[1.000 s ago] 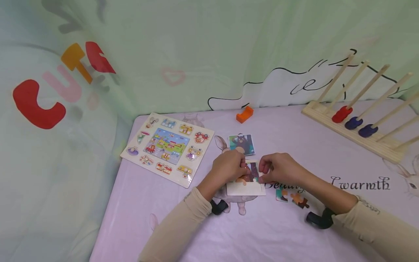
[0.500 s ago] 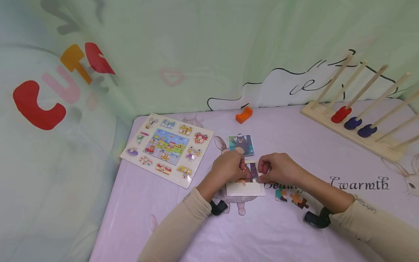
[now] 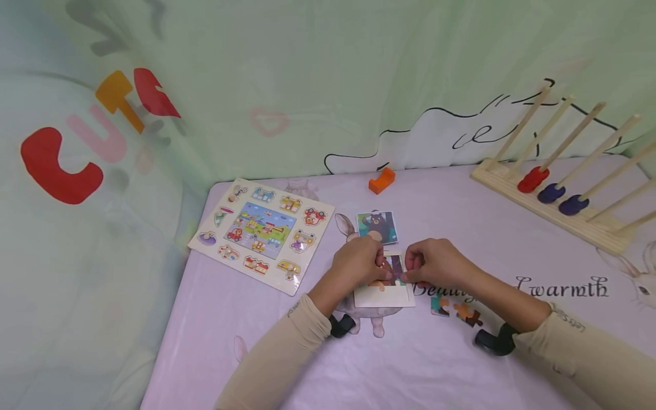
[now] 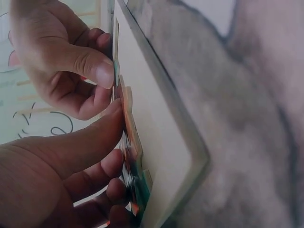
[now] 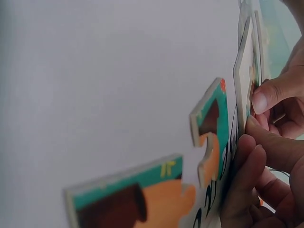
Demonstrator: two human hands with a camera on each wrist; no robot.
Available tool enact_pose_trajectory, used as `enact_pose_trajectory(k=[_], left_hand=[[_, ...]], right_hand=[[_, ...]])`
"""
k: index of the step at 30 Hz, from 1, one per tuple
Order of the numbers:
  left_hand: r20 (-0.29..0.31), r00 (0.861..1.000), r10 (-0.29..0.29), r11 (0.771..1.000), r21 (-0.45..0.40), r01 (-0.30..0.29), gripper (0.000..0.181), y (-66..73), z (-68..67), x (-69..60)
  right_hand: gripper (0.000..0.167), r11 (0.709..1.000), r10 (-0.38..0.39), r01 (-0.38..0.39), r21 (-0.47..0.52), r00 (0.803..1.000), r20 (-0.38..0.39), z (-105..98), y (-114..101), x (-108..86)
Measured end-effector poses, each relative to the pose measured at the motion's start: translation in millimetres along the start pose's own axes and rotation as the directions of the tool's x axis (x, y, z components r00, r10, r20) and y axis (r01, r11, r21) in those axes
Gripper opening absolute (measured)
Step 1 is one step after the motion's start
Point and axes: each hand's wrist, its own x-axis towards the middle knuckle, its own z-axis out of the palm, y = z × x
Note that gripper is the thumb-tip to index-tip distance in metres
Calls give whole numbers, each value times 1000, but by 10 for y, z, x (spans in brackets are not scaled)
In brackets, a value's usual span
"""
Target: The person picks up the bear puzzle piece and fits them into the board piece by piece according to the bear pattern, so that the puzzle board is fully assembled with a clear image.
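Cream puzzle tray (image 3: pixel 384 297) on the counter (image 3: pixel 420 364); left hand (image 3: pixel 359 261) touches its picture pieces (image 3: pixel 397 265), right hand (image 3: pixel 435 263) at its right edge, fingers bent, any grip unclear. Uneven pressing could pop fitted pieces loose.

The puzzle tray (image 3: pixel 381 297) is lying on the table (image 3: pixel 410 364) under the left hand (image 3: pixel 359 262), the right hand (image 3: pixel 435 265) at its right edge. Behind are lying the picture card (image 3: pixel 377 226), then the block (image 3: pixel 382 181); at rear left, the vehicle board (image 3: pixel 263 229); at right, loose pieces (image 3: pixel 467 313); at rear right, the bead stand (image 3: pixel 543 208).
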Motion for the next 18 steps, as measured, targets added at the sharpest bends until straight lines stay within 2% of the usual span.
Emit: enact_pose_trajectory(k=[7, 10, 14, 18], left_hand=[[50, 996, 75, 996, -47, -72, 19, -141, -69, -21], [56, 997, 52, 998, -27, -51, 21, -189, -110, -55], [28, 1000, 2, 999, 46, -3, 25, -256, -139, -101], [36, 999, 12, 998, 58, -14, 21, -307, -159, -142]], right_hand=[[22, 999, -38, 38, -22, 999, -2, 5, -22, 22], [21, 998, -56, 55, -35, 998, -6, -2, -17, 16], [20, 997, -71, 71, -41, 997, -6, -9, 5, 0], [20, 996, -78, 79, -38, 997, 14, -30, 25, -17]])
